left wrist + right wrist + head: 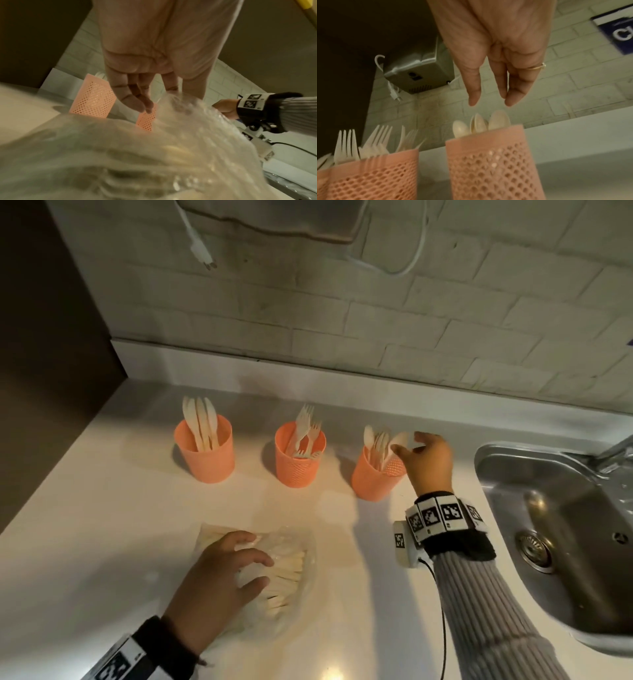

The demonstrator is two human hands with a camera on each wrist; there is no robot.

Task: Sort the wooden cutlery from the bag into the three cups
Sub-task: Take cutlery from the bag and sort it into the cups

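Three orange perforated cups stand in a row on the white counter: the left cup [205, 455] holds knives, the middle cup [299, 463] forks, the right cup [375, 477] spoons. My right hand [406, 445] hovers just over the right cup with straight fingers; in the right wrist view it [489, 102] holds nothing, and the spoons [479, 124] stand just below its fingertips. A clear plastic bag [294, 573] with several wooden pieces lies near the front. My left hand [265, 570] rests on top of the bag, fingers spread and relaxed.
A steel sink [486, 474] with a faucet [616, 450] lies right of the cups. A dark cabinet side [51, 371] bounds the counter on the left. A white plug [202, 254] dangles from a metal box on the brick wall.
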